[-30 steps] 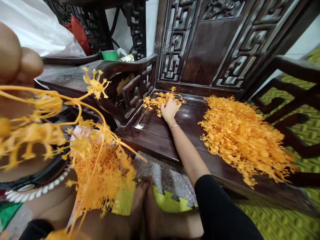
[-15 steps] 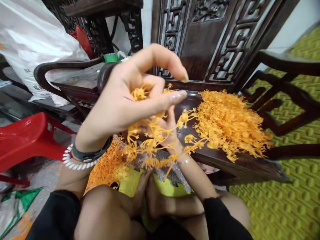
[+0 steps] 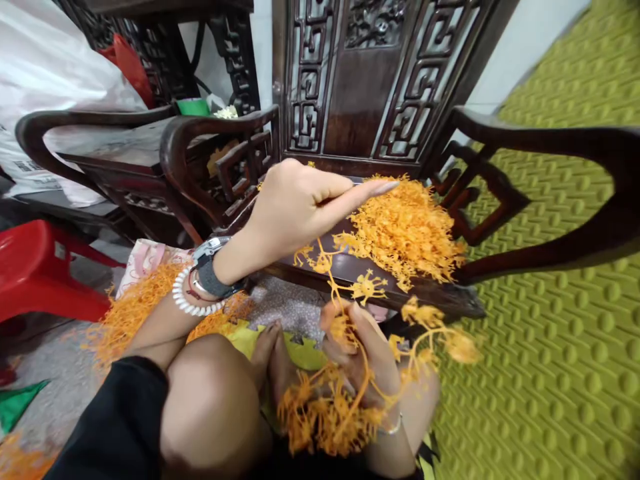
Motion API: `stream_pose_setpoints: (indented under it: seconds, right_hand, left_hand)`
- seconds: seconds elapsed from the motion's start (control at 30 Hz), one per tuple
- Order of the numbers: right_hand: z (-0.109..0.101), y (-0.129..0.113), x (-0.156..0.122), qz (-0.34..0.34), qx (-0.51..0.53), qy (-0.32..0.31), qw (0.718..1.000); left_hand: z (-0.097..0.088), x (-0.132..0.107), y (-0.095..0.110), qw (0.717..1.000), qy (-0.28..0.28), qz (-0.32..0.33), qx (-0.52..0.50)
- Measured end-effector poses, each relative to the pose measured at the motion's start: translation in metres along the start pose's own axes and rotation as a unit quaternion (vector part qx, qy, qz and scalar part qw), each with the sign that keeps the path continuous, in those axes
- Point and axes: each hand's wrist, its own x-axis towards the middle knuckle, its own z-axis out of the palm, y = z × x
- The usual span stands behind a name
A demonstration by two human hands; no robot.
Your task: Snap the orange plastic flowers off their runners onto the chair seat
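Note:
My right hand (image 3: 367, 353) holds a bunch of orange branching plastic stems (image 3: 340, 413) tipped with small flower-like pieces. One stem stands up between thumb and fingers, and others spread to the right and hang low over my lap. Above and to the left, my left hand (image 3: 295, 207), with a watch and a white coil bracelet (image 3: 193, 293) on its wrist, is closed with the fingers curled under and the thumb pointing right. Its palm faces away, so whatever lies inside is hidden. Behind my hands, a heap of the same orange pieces (image 3: 405, 233) rests on a dark wooden chair seat (image 3: 350, 267).
Another orange heap (image 3: 135, 313) lies on the floor at left, near a red plastic stool (image 3: 35, 273). Carved armrests (image 3: 540, 140) flank the seat. A large white sack (image 3: 65, 67) stands far left. Yellow-green textured matting (image 3: 540, 387) covers the right side.
My left hand has turned over and its finger and thumb, apart before, are now drawn in. The right hand has come nearer and to the right with the orange stems. The view has shifted right.

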Motion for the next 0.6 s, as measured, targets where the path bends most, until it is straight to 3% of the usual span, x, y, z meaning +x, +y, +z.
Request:
stream_pose_setpoints:
  seconds: [0.2,0.4,0.5,0.6]
  right_hand:
    - [0.003,0.006,-0.023,-0.041,-0.135,0.127,0.982]
    - [0.009,0.020,-0.051,-0.046,-0.119,0.191,0.973]
    - [0.004,0.025,-0.061,-0.054,-0.120,0.246,0.960]
    - [0.000,0.025,-0.069,-0.068,-0.104,0.312,0.942]
  left_hand:
    - [0.014,0.008,0.008,0.998,0.046,-0.014,-0.042]
    - [0.027,0.017,0.023,0.993,-0.011,-0.038,-0.110]
    - [0.052,0.019,0.026,0.983,-0.044,-0.050,-0.169]
    - [0.090,0.020,0.024,0.968,-0.078,-0.040,-0.237]
